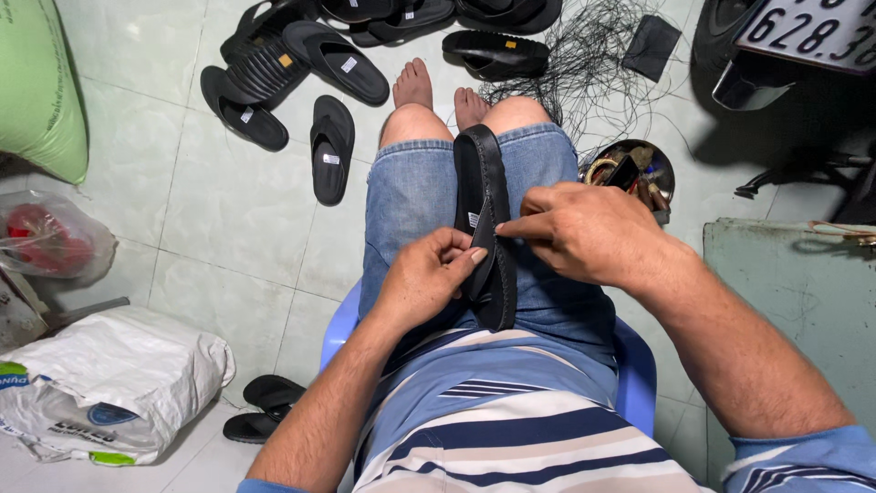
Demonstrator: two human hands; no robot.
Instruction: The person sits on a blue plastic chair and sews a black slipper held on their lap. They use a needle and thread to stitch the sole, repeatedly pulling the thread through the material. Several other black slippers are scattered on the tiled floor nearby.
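A black sandal [482, 173] stands on edge between my knees, resting on my denim shorts, toe pointing away from me. My left hand [427, 274] grips its near part from the left, thumb and fingers pinching the strap. My right hand [584, 228] reaches in from the right, its index finger and thumb pressed against the sandal's side near a small white label. I cannot make out any tool or thread between the fingers.
Several black sandals [301, 82] lie scattered on the tiled floor ahead. A tangle of black thread [593, 64] and a round metal tin [634, 169] of tools sit to the right. White sack [109, 374] lower left, green sack [36, 82] upper left, grey table [803, 283] right, blue plastic chair [639, 365] beneath me.
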